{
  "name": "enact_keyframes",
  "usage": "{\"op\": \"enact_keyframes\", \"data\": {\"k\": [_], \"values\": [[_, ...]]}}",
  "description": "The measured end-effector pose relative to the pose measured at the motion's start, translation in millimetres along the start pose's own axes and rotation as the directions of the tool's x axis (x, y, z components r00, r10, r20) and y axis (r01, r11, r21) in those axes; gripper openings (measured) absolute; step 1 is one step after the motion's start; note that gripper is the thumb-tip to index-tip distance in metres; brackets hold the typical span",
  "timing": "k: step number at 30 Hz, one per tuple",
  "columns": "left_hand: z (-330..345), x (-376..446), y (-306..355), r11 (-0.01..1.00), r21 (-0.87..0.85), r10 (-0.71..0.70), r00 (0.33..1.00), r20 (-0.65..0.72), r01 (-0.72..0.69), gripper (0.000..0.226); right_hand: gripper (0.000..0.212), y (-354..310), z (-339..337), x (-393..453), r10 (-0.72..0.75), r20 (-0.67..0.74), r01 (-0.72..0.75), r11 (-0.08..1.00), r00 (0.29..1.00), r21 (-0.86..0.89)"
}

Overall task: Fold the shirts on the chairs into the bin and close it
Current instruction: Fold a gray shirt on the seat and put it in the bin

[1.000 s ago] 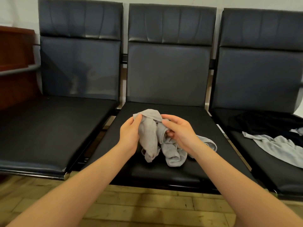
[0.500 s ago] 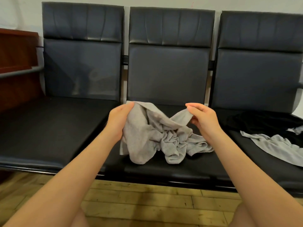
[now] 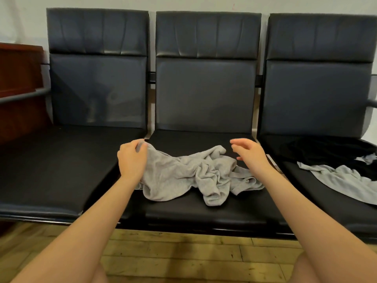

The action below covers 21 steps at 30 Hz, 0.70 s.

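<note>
A crumpled light grey shirt [image 3: 189,174] lies on the middle chair's seat [image 3: 204,209]. My left hand [image 3: 132,158] pinches the shirt's left edge at the seat's left side. My right hand [image 3: 250,152] hovers just right of the shirt with its fingers relaxed and holds nothing. On the right chair's seat [image 3: 306,193] lie a black garment [image 3: 326,152] and a pale grey shirt [image 3: 346,180], partly overlapping. No bin is in view.
Three dark padded chairs stand in a row against a pale wall; the left seat [image 3: 51,170] is bare. A reddish wooden cabinet [image 3: 18,88] with a grey rail stands at far left. Wooden floor [image 3: 183,254] runs in front.
My hands pulled the shirt apart, then lowered it onto the seat. My right hand has let go of the shirt's right part, which dropped. My left hand keeps its hold.
</note>
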<state>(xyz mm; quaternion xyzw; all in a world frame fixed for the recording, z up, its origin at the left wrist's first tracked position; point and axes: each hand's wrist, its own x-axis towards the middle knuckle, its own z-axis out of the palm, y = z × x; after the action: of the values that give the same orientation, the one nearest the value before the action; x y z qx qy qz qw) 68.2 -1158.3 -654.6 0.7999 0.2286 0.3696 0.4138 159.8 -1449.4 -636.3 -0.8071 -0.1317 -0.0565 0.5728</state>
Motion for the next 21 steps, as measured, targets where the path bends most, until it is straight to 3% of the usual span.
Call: {"op": "enact_keyframes", "data": {"k": [3, 5, 7, 10, 13, 15, 17, 19, 21], "values": [[8.5, -14.4, 4.7, 0.947, 0.235, 0.206, 0.975, 0.085, -0.221, 0.037, 0.018, 14.1, -10.8, -2.6, -0.061, 0.016, 0.063, 0.968, 0.998, -0.243], [17.6, -33.8, 16.0, 0.859, 0.215, 0.436, 0.884, 0.168, -0.465, 0.036, 0.015, 21.4, -21.1, -3.2, -0.051, 0.028, 0.057, 0.949, 0.998, -0.310], [27.4, -55.4, 27.1, 0.797, 0.076, 0.554, 0.775, 0.306, -0.600, 0.036, 0.014, 27.6, -29.3, -5.5, -0.023, 0.038, 0.034, 0.942, 0.999, -0.334], [41.6, -90.3, 38.7, 0.790, -0.113, 0.557, 0.629, 0.543, -0.602, 0.046, 0.019, 34.4, -37.8, -12.1, 0.073, 0.122, -0.025, 0.934, 0.990, -0.356], [59.6, -113.9, 36.5, 0.700, -0.094, 0.575, 0.480, 0.663, -0.708, 0.059, 0.021, 38.9, -41.3, -22.1, 0.168, 0.267, -0.005, 0.854, 0.949, -0.520], [69.2, -114.3, 34.7, 0.678, -0.061, 0.530, 0.430, 0.731, -0.732, 0.046, 0.032, 42.7, -41.7, -29.1, 0.137, 0.293, 0.065, 0.806, 0.946, -0.589], [71.6, -111.0, 39.3, 0.770, -0.134, 0.501, 0.462, 0.732, -0.624, 0.024, 0.030, 42.7, -42.5, -37.2, 0.092, 0.282, 0.065, 0.863, 0.955, -0.501], [64.6, -104.9, 49.9, 0.910, -0.283, 0.414, 0.619, 0.667, -0.304, 0.013, 0.023, 35.8, -44.6, -43.2, 0.068, 0.273, 0.002, 0.969, 0.960, -0.247], [50.6, -92.3, 59.5, 0.921, -0.390, 0.254, 0.785, 0.565, -0.018, 0.011, 0.020, 23.5, -49.4, -44.6, 0.022, 0.172, -0.014, 0.999, 0.985, -0.050]]}}
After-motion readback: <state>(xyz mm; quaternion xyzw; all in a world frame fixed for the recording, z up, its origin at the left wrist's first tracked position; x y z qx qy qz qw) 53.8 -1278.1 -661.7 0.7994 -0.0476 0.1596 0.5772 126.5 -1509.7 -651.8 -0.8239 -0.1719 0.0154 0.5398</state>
